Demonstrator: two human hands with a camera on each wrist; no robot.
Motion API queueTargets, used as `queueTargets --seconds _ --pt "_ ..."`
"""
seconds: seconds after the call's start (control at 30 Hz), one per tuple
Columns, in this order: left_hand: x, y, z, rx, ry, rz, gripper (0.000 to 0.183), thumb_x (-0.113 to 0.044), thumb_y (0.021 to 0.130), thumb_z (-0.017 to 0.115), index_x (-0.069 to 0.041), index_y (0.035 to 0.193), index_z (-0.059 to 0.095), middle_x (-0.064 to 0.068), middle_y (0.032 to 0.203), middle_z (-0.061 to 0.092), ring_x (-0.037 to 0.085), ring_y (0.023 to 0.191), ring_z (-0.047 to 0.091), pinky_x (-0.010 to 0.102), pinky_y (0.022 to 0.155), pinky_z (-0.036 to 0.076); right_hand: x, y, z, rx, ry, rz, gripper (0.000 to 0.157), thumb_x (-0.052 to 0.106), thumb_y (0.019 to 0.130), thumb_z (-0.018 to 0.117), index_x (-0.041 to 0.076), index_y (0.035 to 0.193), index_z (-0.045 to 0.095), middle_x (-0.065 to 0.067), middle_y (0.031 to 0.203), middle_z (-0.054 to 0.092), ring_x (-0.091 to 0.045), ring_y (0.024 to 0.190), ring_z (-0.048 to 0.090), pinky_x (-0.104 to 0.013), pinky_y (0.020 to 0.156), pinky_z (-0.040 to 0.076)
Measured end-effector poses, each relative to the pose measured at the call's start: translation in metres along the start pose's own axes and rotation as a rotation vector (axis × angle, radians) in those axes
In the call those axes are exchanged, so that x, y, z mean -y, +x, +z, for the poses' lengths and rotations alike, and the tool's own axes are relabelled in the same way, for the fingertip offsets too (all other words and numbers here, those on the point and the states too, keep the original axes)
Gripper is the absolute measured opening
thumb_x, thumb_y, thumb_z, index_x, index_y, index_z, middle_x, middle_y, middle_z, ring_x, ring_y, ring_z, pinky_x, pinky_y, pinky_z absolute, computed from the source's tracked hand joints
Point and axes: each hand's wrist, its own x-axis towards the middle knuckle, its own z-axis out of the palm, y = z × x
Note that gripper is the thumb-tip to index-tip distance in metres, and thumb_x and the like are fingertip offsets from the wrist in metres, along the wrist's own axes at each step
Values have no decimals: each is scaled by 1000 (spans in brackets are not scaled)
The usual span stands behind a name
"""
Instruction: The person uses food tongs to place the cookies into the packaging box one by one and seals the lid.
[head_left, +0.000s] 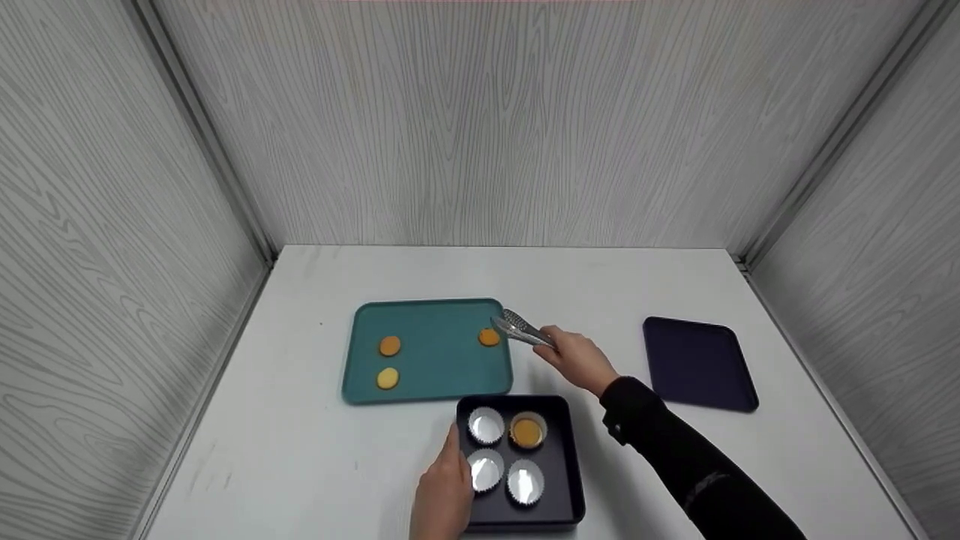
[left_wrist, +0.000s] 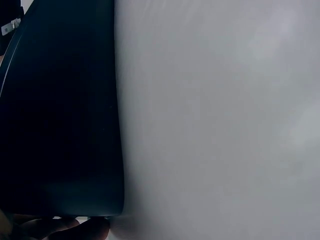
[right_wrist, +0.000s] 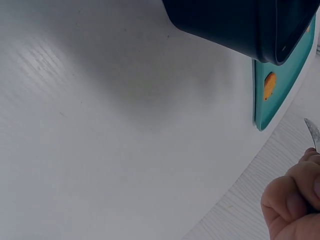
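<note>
My left hand (head_left: 444, 491) grips the left side of a deep, dark square baking pan (head_left: 559, 480). Its fingers (left_wrist: 85, 230) show at the pan's edge in the left wrist view. Inside the pan stand several silver foil baking cups (head_left: 486, 426); the back right one contains an orange round cookie (head_left: 528, 433). Metal tongs (head_left: 531, 334) are in my right hand (head_left: 581, 361), fingers curled round them. Their tips reach over the right edge of a teal tray (head_left: 439, 375), close by another orange cookie (head_left: 489, 338). In the right wrist view, only a tip of the tongs (right_wrist: 312, 131) shows.
On the teal tray's left half lie a brownish-orange cookie (head_left: 389, 346) and a yellow cookie (head_left: 388, 379). A flat dark purple tray (head_left: 697, 364) lies at the right, beyond my right sleeve (head_left: 660, 427). Wood-patterned grey walls (head_left: 465, 135) enclose the white table (head_left: 300, 450) on three sides.
</note>
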Motion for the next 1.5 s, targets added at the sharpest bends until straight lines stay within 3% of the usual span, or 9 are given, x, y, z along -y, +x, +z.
queueTargets --seconds 0.4,0.63,0.87,1.1,1.3,1.5 --pt "0 1 0 27 -12 -41 49 -5 101 55 -1 150 48 17 124 70 27 69 69 42 59 53 2 22 8 75 -23 64 27 30 105 60 7 119 65 -6 91 68 -16 70 54 -35 68 46" --pt "2 0 1 -3 4 15 46 -4 101 55 2 147 50 19 123 71 30 75 71 43 63 56 4 28 15 117 -18 69 25 28 105 60 6 116 64 -4 88 66 -16 68 51 -33 65 44" --pt "3 0 2 -16 11 27 46 -3 100 56 3 146 51 19 124 71 31 80 72 44 66 56 4 34 24 148 -44 79 23 29 104 61 7 111 63 -6 87 65 -17 68 51 -34 64 44" --pt "1 0 0 20 -3 -17 47 -5 102 55 1 148 49 18 125 70 32 78 72 44 66 56 2 39 31 185 -55 103 24 29 104 61 7 112 61 -8 88 65 -20 71 56 -39 68 49" --pt "0 0 -1 18 -10 -21 47 -4 102 56 1 148 50 18 124 71 28 72 70 42 63 55 2 37 33 176 -93 53 28 27 103 64 5 120 61 -14 91 69 -32 81 68 -47 72 54" --pt "0 0 0 0 -3 -14 47 -4 101 57 1 147 51 17 124 71 28 69 69 41 59 54 1 33 32 163 -159 1 34 25 102 65 5 130 61 -20 91 68 -40 83 70 -51 71 55"
